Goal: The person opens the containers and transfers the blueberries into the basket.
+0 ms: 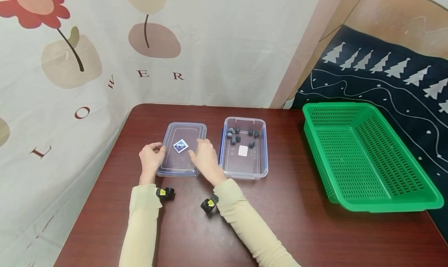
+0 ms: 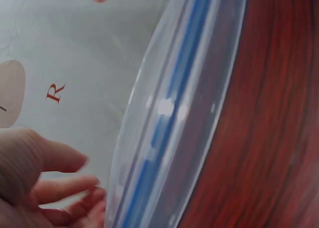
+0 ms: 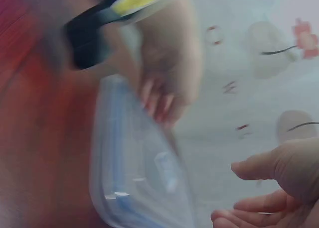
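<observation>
A clear rectangular plastic lid (image 1: 178, 160) with a blue-tinted rim and a diamond-shaped blue label lies at the table's left. At its left edge is my left hand (image 1: 152, 158), fingers loosely bent; in the left wrist view the thumb (image 2: 65, 157) stands apart from the rim. My right hand (image 1: 205, 158) is over the lid's right edge, with thumb and fingers spread apart. The right wrist view is blurred and shows that thumb (image 3: 254, 167) away from the lid. Just right of this hand stands an open clear box (image 1: 245, 168) holding several blueberries (image 1: 238, 138).
A large green plastic basket (image 1: 372, 205) stands at the right of the brown table (image 1: 280, 228). A printed curtain (image 1: 224, 65) hangs behind the table, and a dark cloth with white trees (image 1: 385, 84) lies behind the basket. Black wrist cameras (image 1: 209, 203) stick out from both sleeves.
</observation>
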### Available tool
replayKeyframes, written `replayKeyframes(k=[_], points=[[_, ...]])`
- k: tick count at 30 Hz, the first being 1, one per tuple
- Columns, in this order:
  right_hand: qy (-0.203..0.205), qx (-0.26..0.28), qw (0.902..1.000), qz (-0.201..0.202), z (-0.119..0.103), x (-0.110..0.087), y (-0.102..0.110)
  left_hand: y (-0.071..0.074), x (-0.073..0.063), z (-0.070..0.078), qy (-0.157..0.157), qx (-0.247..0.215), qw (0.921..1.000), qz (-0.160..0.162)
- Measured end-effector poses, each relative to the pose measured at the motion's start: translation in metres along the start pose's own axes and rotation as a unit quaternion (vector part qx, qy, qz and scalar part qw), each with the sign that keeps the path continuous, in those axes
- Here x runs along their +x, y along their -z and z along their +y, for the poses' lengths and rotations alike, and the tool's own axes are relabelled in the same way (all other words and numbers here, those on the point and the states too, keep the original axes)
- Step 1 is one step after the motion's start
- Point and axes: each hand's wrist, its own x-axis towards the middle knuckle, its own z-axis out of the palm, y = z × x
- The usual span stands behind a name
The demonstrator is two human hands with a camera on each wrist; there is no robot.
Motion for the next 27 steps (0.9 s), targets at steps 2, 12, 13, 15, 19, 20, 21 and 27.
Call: replayKeyframes(k=[2,12,13,15,19,20,21,27], points=[[0.020,0.066,0.9976,-0.001,0.002,0.002,0.014,-0.002,0.000,0.004,-0.025,-0.024,0.9991,0.024],[0.012,0.196,0.9806,0.004,0.045,0.020,0.063,-0.018,-0.010,0.041,-0.091,-0.120,0.9883,0.027],[0.003,0.192,0.9814,0.002,0.051,0.023,0.067,-0.021,-0.012,0.046,-0.099,-0.128,0.9866,0.019],[-0.016,0.183,0.9830,-0.007,0.060,0.029,0.074,-0.027,-0.016,0.056,-0.114,-0.141,0.9834,0.001],[-0.054,0.173,0.9832,-0.020,0.078,0.041,0.084,-0.040,-0.023,0.074,-0.122,-0.172,0.9771,-0.032],[-0.063,0.172,0.9829,-0.023,0.082,0.044,0.085,-0.044,-0.025,0.078,-0.123,-0.182,0.9748,-0.039],[-0.071,0.171,0.9825,-0.024,0.086,0.047,0.086,-0.047,-0.027,0.081,-0.124,-0.192,0.9724,-0.046],[-0.102,0.158,0.9818,-0.025,0.105,0.059,0.088,-0.064,-0.036,0.096,-0.156,-0.233,0.9564,-0.081]])
